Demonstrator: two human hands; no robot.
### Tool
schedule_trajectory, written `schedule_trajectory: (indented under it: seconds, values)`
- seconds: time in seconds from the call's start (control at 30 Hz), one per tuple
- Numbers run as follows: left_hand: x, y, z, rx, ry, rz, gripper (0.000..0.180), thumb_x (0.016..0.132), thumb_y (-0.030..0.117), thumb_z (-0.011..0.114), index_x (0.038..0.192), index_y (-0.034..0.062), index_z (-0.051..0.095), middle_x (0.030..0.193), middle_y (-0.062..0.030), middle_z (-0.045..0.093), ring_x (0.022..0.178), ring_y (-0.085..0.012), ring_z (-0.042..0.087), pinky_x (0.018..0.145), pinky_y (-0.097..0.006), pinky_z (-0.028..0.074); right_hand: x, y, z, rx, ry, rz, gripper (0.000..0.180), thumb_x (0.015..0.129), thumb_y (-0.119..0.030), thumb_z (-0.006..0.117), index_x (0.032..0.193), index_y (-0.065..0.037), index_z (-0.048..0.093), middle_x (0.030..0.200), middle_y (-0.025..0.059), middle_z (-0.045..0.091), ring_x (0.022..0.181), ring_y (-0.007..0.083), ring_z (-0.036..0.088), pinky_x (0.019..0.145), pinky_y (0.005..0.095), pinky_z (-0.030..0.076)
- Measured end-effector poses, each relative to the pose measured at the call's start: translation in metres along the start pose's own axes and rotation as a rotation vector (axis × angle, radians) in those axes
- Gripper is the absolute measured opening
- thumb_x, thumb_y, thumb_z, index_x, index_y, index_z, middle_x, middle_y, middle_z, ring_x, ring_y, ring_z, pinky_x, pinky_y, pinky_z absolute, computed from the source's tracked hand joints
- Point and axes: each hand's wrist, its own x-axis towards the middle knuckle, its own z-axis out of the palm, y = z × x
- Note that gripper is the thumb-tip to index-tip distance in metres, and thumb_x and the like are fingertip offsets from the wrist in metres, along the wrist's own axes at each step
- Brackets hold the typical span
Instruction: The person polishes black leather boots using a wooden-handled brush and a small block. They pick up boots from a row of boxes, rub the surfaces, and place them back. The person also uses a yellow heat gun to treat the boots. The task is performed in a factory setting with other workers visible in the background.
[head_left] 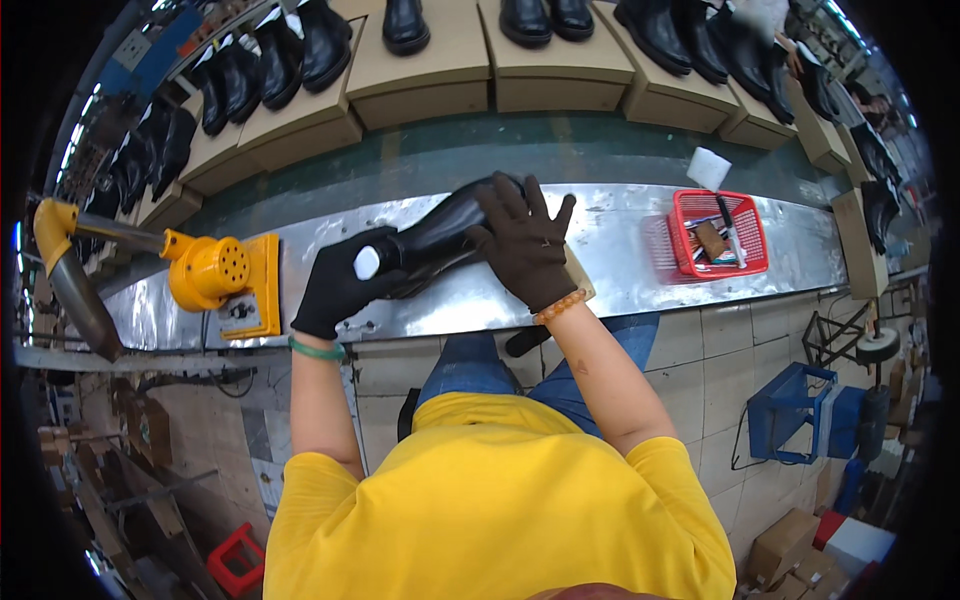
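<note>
A glossy black leather boot (pixel 447 222) lies slantwise over the metal bench, directly ahead of me. My left hand (pixel 350 280), in a black glove, is closed around its near left end, where a white patch (pixel 367 262) shows beside the fingers. Over the boot's far right end is my right hand (pixel 527 245) in a dark brown glove, its fingers spread. Whether that palm presses on the leather I cannot tell. Part of a flat tan piece (pixel 577 275) sticks out from beneath the right wrist.
On the metal bench (pixel 620 225), a yellow machine with a duct (pixel 215 272) stands left, and a red basket (pixel 718 235) of brushes and small tools stands right. A white block (pixel 708 168) is at the basket's far edge. Cardboard boxes (pixel 420 88) bearing black boots line the far side.
</note>
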Motion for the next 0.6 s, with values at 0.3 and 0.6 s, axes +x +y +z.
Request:
schedule_trajectory:
  seconds: [0.3,0.6]
  values:
    - [-0.005,0.020,0.000,0.118,-0.092,0.122,0.054,0.061,0.026,0.081,0.109,0.0050,0.065,0.091,-0.0143,0.068,0.084,-0.0291,0.067,0.077,-0.034,0.051,-0.003,0.054,0.012,1.150,-0.269,0.491,0.064,0.082,-0.032,0.070,0.131,0.002,0.046,0.108,0.0130,0.061,0.092,0.0161,0.060,0.078,0.0276,0.051]
    - [-0.006,0.033,0.031,0.629,0.273,0.144,0.062,0.059,0.054,0.077,0.104,0.0132,0.065,0.101,-0.0094,0.066,0.109,-0.0318,0.056,0.106,-0.061,0.013,-0.044,0.060,0.008,1.470,-0.432,0.757,0.069,0.081,-0.026,0.068,0.136,0.000,0.036,0.111,0.0156,0.055,0.085,0.0214,0.065,0.069,0.0329,0.058]
